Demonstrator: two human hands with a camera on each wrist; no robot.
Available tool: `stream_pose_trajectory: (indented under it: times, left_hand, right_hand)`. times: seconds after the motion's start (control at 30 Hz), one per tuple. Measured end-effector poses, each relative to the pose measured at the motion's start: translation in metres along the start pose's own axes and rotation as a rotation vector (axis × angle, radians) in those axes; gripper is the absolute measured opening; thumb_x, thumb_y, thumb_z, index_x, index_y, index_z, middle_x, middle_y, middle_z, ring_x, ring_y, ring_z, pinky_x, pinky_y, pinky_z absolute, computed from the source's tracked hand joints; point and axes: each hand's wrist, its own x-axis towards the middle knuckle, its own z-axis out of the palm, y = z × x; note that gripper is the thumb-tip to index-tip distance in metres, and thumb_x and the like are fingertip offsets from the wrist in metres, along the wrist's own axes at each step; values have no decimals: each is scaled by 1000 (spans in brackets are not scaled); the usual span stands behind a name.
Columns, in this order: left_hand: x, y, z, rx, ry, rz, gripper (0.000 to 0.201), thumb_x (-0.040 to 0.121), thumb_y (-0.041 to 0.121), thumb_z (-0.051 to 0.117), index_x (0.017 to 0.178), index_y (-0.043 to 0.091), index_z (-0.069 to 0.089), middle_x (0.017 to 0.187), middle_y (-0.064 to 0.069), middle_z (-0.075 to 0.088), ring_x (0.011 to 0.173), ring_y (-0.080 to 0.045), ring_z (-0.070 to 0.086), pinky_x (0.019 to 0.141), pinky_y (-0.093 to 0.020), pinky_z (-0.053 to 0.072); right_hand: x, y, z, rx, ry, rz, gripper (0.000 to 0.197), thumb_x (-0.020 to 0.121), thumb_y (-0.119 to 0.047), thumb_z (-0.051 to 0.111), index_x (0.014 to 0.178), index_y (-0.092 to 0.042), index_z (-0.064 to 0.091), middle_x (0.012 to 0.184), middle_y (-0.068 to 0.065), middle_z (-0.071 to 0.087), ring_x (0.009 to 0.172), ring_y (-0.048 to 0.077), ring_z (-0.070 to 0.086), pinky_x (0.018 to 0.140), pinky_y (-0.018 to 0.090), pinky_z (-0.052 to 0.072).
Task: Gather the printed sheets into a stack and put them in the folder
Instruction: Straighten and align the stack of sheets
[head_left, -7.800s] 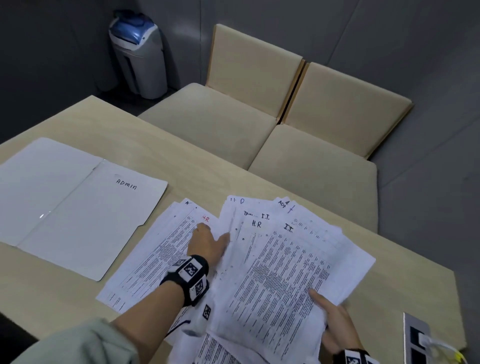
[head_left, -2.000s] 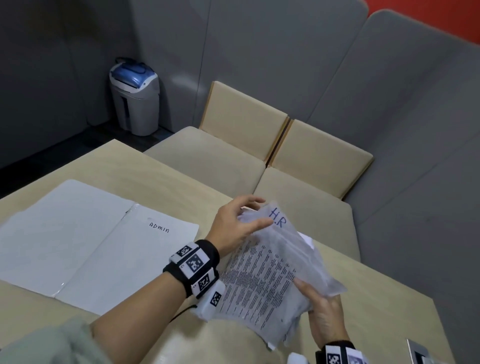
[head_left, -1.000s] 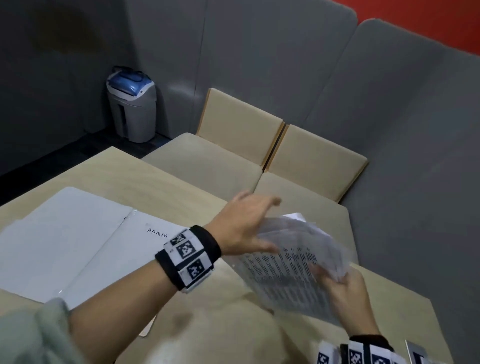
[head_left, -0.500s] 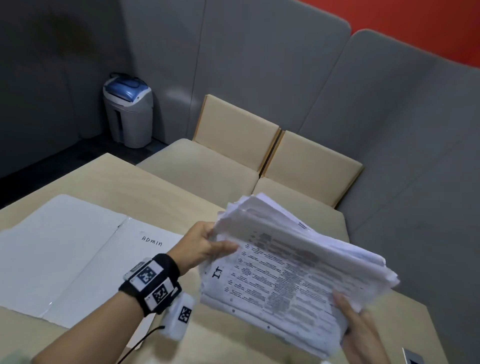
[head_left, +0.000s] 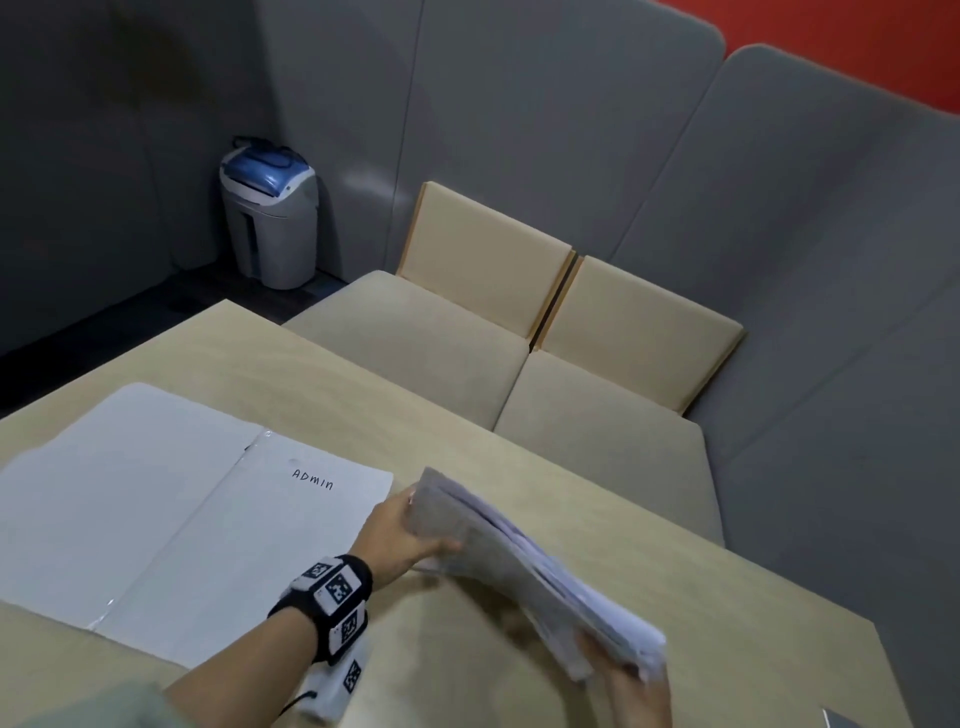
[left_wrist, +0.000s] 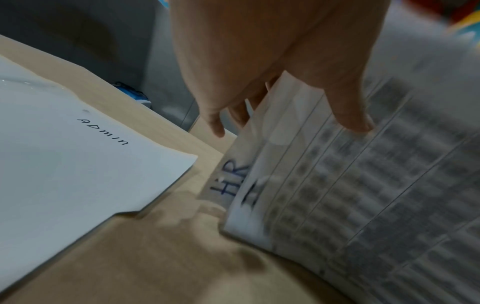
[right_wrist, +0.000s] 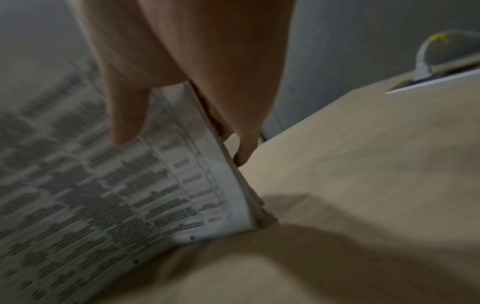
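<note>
The stack of printed sheets (head_left: 524, 566) stands on its long edge on the table, tilted, held between both hands. My left hand (head_left: 400, 535) grips its left end, thumb on the printed face and fingers behind; the sheets (left_wrist: 350, 185) there show "HR" and "IT" in pen. My right hand (head_left: 623, 686) grips the right end of the stack (right_wrist: 161, 185), thumb in front, fingers behind. The white folder (head_left: 156, 519) lies open flat at the left of the table, marked "ADMIN" (left_wrist: 78, 160).
The wooden table (head_left: 727, 623) has bare surface around the stack. A power socket panel (right_wrist: 428, 82) with a white cable sits at the right edge. Beige bench seats (head_left: 467, 353) lie beyond the far edge; a shredder bin (head_left: 270, 218) stands on the floor.
The spread sheets were gathered into one stack and lifted. In the last half second the stack was turned onto its long edge and lowered to the table.
</note>
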Motion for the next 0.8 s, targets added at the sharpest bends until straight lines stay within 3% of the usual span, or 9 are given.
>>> stream_pose_trajectory:
  times: [0.13, 0.2, 0.23, 0.33, 0.4, 0.53, 0.6, 0.7, 0.8]
  left_hand:
    - [10, 5, 5, -58, 0, 60, 62, 52, 40, 92, 105, 30, 61, 108, 3, 71, 104, -22, 67, 86, -38, 57]
    - [17, 14, 10, -28, 52, 97, 66, 56, 46, 93, 108, 27, 58, 108, 7, 67, 105, -9, 62, 83, -25, 49]
    - [20, 20, 13, -40, 68, 108, 62, 59, 47, 92, 108, 26, 58, 107, 8, 67, 105, -5, 60, 82, -23, 47]
    - [31, 30, 16, -150, 121, 130, 56, 66, 60, 81, 99, 20, 61, 100, 2, 70, 100, -17, 64, 89, -34, 53]
    - [39, 32, 21, -201, 189, 96, 62, 64, 70, 73, 93, 17, 59, 89, 2, 64, 89, -18, 60, 82, -32, 49]
    - [48, 38, 30, -199, 306, 40, 60, 67, 66, 73, 94, 17, 53, 86, 7, 54, 83, -14, 53, 72, -28, 44]
    - [53, 36, 32, -205, 337, 36, 51, 78, 55, 74, 101, 15, 52, 92, 6, 55, 93, -16, 55, 76, -28, 44]
    - [60, 28, 33, -251, 350, 33, 42, 80, 59, 66, 103, 27, 50, 102, 5, 60, 104, -21, 63, 89, -36, 51]
    - [66, 23, 33, -262, 399, 7, 27, 86, 54, 63, 99, 36, 47, 103, 6, 62, 106, -22, 68, 97, -44, 52]
  right_hand:
    - [21, -9, 10, -80, -5, 53, 36, 99, 13, 26, 122, 6, 53, 143, 26, 44, 125, 43, 46, 96, 16, 45]
    - [40, -18, 9, -193, 218, 109, 41, 100, 12, 12, 133, 19, 35, 145, 34, 37, 136, 44, 34, 116, 34, 16]
    - [40, -17, 8, -261, 304, 103, 38, 100, 12, 18, 129, 20, 40, 136, 36, 46, 129, 43, 43, 114, 35, 22]
    - [50, -9, 36, -13, 243, 280, 7, 88, 4, 63, 89, -2, 65, 75, 5, 64, 71, 15, 60, 63, 9, 49]
    - [67, 4, 23, -105, 448, 173, 24, 86, 9, 59, 75, -13, 63, 65, 3, 64, 63, 14, 63, 58, 14, 50]
    - [81, -15, 49, -351, 775, 122, 59, 95, 8, -3, 124, 12, 49, 131, 35, 53, 124, 43, 49, 104, 48, 33]
    - [74, -15, 55, 23, 513, 165, 53, 95, 9, 8, 118, 18, 56, 122, 36, 60, 118, 38, 56, 103, 42, 37]
    - [104, 26, 47, -294, 486, 375, 23, 80, 17, 48, 66, 18, 66, 71, 31, 70, 73, 36, 70, 78, 40, 56]
    - [126, 75, 34, -314, 306, 312, 3, 78, 12, 69, 76, 14, 70, 78, 31, 71, 84, 44, 67, 85, 57, 50]
